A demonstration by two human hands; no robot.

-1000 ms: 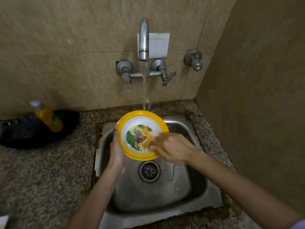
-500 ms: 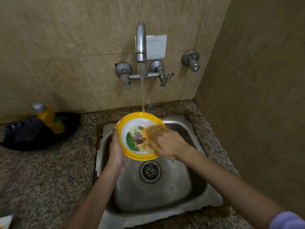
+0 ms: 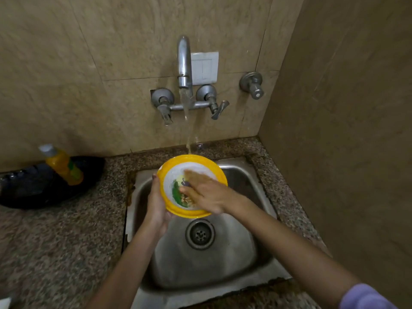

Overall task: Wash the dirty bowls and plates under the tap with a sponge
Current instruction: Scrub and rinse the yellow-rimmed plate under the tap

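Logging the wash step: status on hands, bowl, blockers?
Left hand grips yellow bowl by rim under running tap. Right hand flat inside bowl, no sponge visible. Nothing blocking the sink.

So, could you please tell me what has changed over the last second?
The right hand has slid from the lower right of the bowl across its inside toward the far rim, covering more of the printed picture; it looks blurred. Nothing was taken or let go. The left hand still grips the bowl by its left rim over the sink, and the tap still runs.
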